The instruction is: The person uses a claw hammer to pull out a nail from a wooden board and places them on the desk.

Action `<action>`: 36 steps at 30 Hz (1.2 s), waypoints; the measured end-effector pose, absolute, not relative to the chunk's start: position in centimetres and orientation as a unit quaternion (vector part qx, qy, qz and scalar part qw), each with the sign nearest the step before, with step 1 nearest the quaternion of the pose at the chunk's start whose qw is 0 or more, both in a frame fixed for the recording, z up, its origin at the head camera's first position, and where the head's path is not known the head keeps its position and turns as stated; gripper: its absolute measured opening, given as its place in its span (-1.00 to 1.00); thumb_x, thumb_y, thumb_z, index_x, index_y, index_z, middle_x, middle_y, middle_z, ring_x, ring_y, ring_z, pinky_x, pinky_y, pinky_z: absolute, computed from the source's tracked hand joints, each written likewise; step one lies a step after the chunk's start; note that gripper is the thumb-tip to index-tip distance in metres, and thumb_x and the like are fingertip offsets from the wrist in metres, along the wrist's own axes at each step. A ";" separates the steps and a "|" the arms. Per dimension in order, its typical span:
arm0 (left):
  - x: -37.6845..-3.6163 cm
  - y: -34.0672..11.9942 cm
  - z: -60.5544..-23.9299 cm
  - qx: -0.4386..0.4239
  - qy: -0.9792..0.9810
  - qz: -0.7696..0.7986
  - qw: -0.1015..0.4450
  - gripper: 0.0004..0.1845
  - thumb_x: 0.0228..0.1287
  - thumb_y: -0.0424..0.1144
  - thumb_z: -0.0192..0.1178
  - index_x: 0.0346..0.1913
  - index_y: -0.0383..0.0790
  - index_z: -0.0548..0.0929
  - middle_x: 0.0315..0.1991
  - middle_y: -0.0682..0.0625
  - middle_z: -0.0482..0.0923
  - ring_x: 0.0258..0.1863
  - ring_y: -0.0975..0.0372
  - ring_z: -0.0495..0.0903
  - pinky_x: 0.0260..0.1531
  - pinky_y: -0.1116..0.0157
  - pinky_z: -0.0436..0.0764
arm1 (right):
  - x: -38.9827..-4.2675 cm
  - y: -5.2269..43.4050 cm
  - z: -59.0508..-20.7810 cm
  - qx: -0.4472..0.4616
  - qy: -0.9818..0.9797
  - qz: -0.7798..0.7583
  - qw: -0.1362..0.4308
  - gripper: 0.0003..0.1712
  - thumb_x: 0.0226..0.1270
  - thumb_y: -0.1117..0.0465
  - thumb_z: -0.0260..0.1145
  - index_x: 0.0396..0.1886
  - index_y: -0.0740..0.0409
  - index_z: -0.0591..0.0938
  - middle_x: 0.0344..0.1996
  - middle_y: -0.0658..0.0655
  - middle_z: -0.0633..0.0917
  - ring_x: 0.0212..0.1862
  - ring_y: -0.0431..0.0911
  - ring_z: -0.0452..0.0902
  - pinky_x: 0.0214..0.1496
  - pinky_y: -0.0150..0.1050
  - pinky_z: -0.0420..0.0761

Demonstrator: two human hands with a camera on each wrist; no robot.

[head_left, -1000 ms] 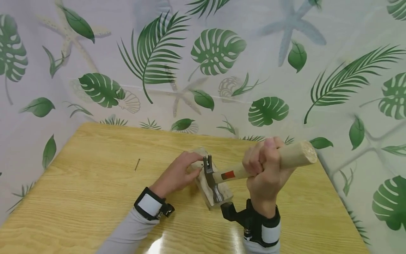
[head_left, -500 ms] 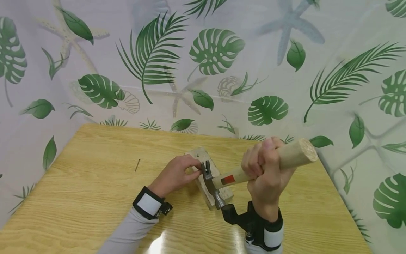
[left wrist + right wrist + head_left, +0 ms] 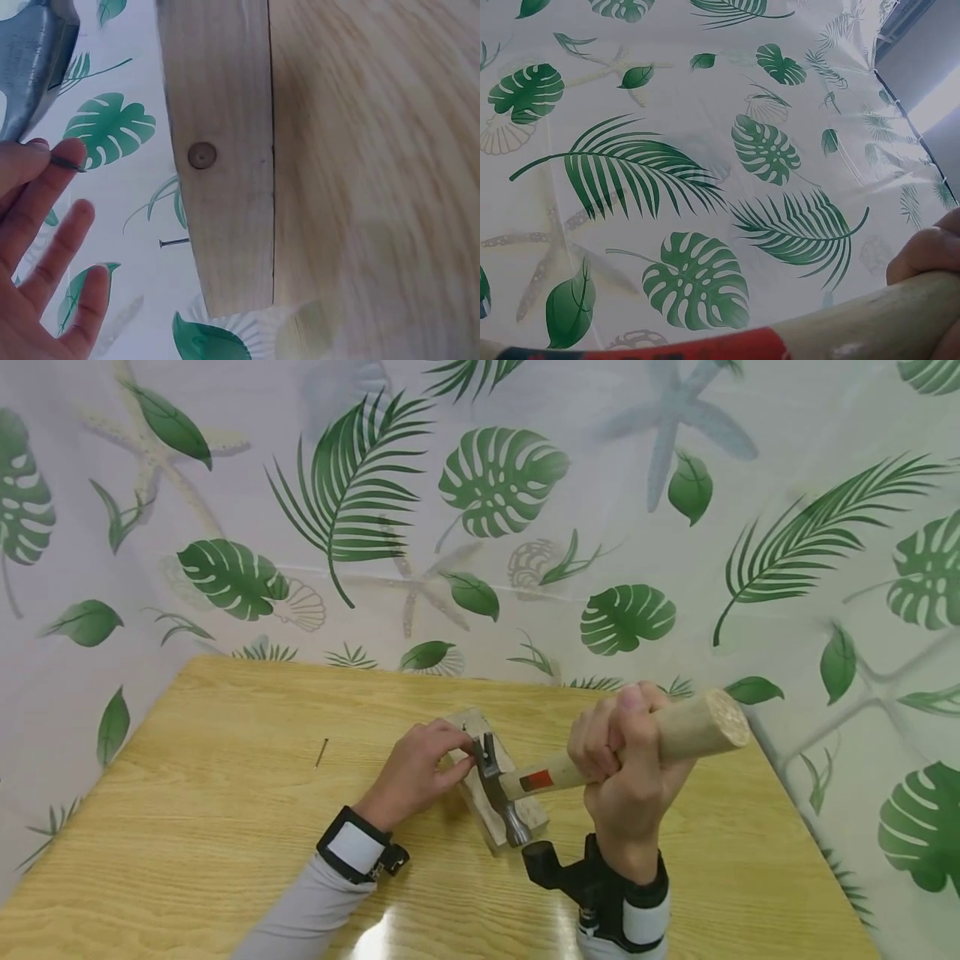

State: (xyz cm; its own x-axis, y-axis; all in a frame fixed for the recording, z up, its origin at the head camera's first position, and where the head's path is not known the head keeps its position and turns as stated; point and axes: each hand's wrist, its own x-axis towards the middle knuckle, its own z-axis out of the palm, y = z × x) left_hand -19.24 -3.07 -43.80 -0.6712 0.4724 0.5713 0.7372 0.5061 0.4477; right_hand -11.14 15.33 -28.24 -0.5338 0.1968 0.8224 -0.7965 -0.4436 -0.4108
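Note:
A pale wood block (image 3: 525, 814) lies on the yellow table (image 3: 225, 827). My left hand (image 3: 463, 758) rests at the block's left side and pinches a thin nail (image 3: 67, 162) between thumb and fingertip. My right hand (image 3: 621, 752) grips the wooden handle (image 3: 693, 731) of a claw hammer. Its steel head (image 3: 498, 789) hovers over the block, right beside my left fingers (image 3: 52, 240). In the left wrist view the block (image 3: 225, 90) shows one nail head (image 3: 201, 155) driven flush and another nail (image 3: 174, 242) sticking out of its far side. The right wrist view shows only the handle (image 3: 870, 322) with its red label and my fingertips (image 3: 930, 251).
A loose nail (image 3: 321, 752) lies on the table to the left of the block. Leaf-patterned sheets (image 3: 510, 485) close off the back and both sides of the table. The table's near edge is out of view.
The hammer head dipped slightly over the block and came back up a little. My left hand has stayed at the block with the nail.

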 end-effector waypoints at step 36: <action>-21.4 -13.4 -42.2 -0.029 -0.945 -0.321 0.063 -0.84 0.33 -0.19 0.34 -0.16 -0.18 0.79 -0.28 -0.09 0.76 -0.39 0.11 0.68 -0.50 0.25 0.55 | -11.0 16.5 -28.0 0.288 -0.450 0.788 0.306 -0.63 0.44 0.49 -0.02 -0.63 0.29 0.25 -0.85 0.02 0.17 -0.86 -0.21 0.02 -0.85 -0.40 0.00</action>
